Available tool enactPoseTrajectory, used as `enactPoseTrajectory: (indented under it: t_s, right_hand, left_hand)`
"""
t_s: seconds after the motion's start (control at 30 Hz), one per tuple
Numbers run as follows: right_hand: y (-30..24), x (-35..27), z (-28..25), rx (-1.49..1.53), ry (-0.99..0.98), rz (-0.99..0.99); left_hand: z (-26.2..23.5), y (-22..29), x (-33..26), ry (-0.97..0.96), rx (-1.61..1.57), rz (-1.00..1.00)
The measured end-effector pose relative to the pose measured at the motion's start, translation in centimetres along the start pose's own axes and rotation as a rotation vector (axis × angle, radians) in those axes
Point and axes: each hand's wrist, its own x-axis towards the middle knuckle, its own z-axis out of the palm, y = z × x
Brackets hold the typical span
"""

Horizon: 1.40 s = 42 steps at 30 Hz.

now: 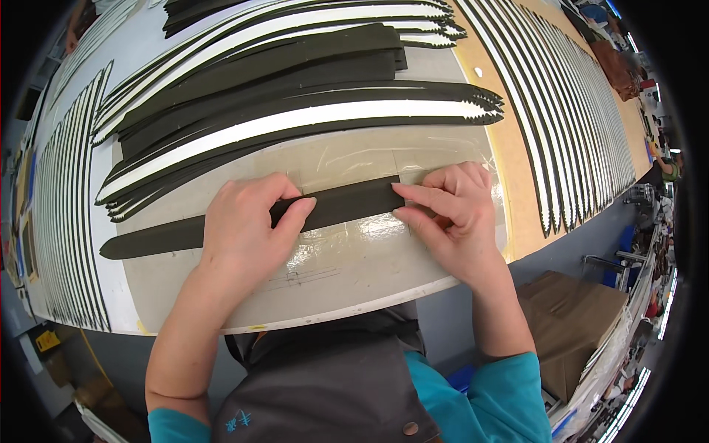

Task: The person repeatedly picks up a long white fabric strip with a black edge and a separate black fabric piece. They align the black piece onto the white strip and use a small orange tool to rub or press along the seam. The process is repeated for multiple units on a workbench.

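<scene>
A long black strip (347,205) lies across the table in front of me, its left end rounded and its right end cut straight. My left hand (255,221) rests over its middle, with thumb and fingertips closed on the strip. At the square right end, my right hand (454,210) pinches the edge between thumb and index finger, the other fingers curled in. Beyond the strip lies a stack of black strips with white centre bands (303,111), their right ends notched. Behind that sits a pile of plain black strips (281,74).
More black-and-white strips lie in rows on the right side (550,118) and on the left side (70,199) of the table. A clear sheet covers the grey work surface (354,273). A brown box (569,317) stands beyond the table's edge at lower right.
</scene>
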Motion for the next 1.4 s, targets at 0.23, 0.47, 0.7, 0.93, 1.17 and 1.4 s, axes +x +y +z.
enactPoseTrajectory:
  t_s: [0.23,0.47,0.7,0.93,1.17,1.4]
  right_hand:
    - [-0.2,-0.4,0.4,-0.078,0.014,-0.061]
    - [-0.1,-0.5,0.4,-0.063,0.016,-0.029]
    - [0.0,-0.4,0.3,-0.033,0.0,-0.001]
    - [-0.2,-0.2,0.5,-0.066,0.01,-0.018]
    - [-0.2,-0.3,0.8,-0.064,0.007,-0.008]
    - [-0.2,-0.2,0.7,-0.037,-0.003,0.022]
  left_hand:
    - [-0.7,0.4,0.4,-0.094,-0.064,-0.112]
    - [-0.4,0.2,0.2,-0.059,-0.025,-0.068]
    - [-0.4,0.4,0.2,-0.07,-0.003,-0.055]
    - [0.0,-0.4,-0.5,0.08,-0.033,0.089]
    - [0.2,-2.5,-2.7,0.202,-0.023,0.385]
    - [1.3,-3.1,-3.4,0.249,0.034,0.408]
